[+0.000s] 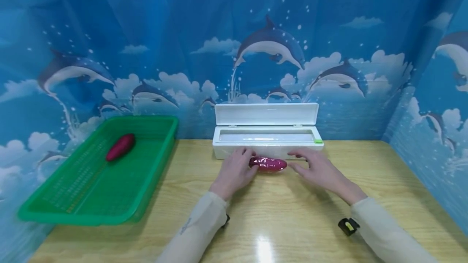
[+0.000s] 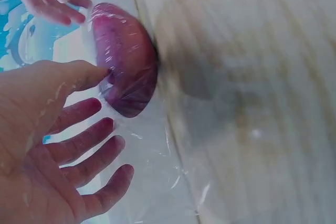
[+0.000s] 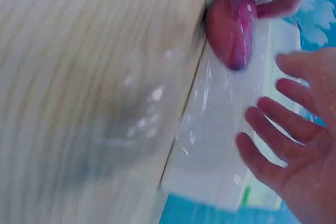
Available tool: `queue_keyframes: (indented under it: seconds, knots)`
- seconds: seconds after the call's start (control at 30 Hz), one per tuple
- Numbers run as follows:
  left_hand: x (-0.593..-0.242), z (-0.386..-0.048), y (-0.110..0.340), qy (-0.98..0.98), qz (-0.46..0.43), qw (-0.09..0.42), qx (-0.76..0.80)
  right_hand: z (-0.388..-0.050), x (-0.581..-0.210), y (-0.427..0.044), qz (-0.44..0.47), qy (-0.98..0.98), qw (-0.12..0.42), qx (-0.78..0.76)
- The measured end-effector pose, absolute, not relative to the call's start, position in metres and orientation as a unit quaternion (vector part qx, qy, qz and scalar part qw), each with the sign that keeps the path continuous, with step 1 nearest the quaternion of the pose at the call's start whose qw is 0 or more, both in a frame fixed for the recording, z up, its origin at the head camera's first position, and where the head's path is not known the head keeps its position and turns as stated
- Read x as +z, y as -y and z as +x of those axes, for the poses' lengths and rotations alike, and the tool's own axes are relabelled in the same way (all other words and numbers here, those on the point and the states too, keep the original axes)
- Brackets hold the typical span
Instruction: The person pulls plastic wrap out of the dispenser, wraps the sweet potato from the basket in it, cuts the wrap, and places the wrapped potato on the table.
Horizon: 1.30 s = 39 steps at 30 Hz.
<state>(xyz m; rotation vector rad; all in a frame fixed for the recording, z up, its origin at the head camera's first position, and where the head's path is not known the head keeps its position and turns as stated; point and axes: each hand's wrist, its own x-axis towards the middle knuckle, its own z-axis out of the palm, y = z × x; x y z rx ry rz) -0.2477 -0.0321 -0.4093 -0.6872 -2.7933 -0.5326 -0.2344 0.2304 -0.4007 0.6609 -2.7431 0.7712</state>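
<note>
Table (image 1: 310, 230) spreads across my remote view, white box (image 1: 268, 149) at the back. I see the right hand (image 1: 318, 169), empty, fingers spread; the left hand (image 1: 235, 169), nearer, fingers parted, its thumb touching the left end of a film-wrapped purple sweet potato (image 1: 269, 164), which lies between the hands, long axis left to right, just before the box.

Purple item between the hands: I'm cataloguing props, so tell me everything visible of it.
The purple item is elongated and tapering, under glossy, wrinkled clear film. It points sideways, in front of the white box. The left hand touches it with the thumb; the right hand is apart from it. Whether it rests on the table is unclear.
</note>
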Motion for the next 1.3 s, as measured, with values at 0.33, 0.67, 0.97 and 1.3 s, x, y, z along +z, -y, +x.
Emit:
queue_keyframes:
  seconds: [0.33,0.67,0.97,1.3]
  knots:
    - [-0.386,-0.244,0.018,0.948,-0.262,0.099,-0.153,-0.244,-0.403,-0.281,0.084,0.940,0.150,0.295]
    - [-0.356,-0.275,-0.017,0.930,-0.317,0.050,-0.180,-0.274,-0.418,-0.298,0.061,0.932,0.039,0.356]
    - [-0.353,-0.308,-0.064,0.909,-0.349,-0.007,-0.227,-0.277,-0.426,-0.304,0.061,0.928,0.047,0.366]
    - [-0.374,-0.321,-0.102,0.907,-0.342,0.001,-0.248,-0.279,-0.428,-0.306,0.057,0.925,0.050,0.372]
